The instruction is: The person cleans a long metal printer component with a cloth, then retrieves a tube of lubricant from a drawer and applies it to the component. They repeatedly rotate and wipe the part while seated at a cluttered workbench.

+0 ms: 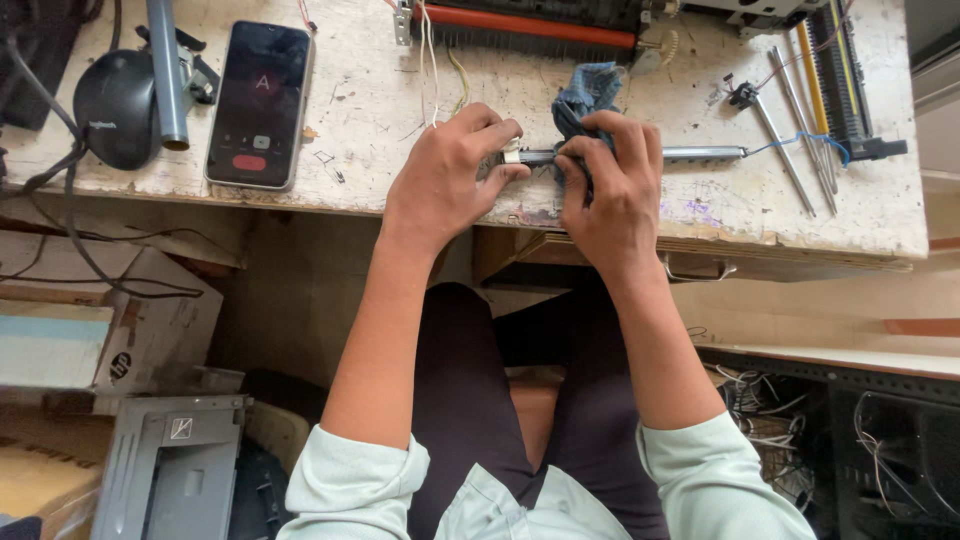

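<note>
Near the bench's (pixel 380 110) front edge, the left hand (pixel 440 180) pinches the stiff, slim metal roller shaft's (pixel 700 153) end while the right hand (pixel 610 185) clasps a soft blue rag (pixel 585 95) around its middle.

Bright, even daylight on the bench (pixel 380 90) — soft, no hard glare. Short faint shadows under the hands. Below the bench edge it goes dim; right-side rack (pixel 880 440) nearly black. Phone (pixel 258 105) screen readable, slight sheen only. Focus sharp at centre — mild wide-angle stretch toward corners, sleeves (pixel 700 490) at bottom slightly soft. No motion blur.
</note>
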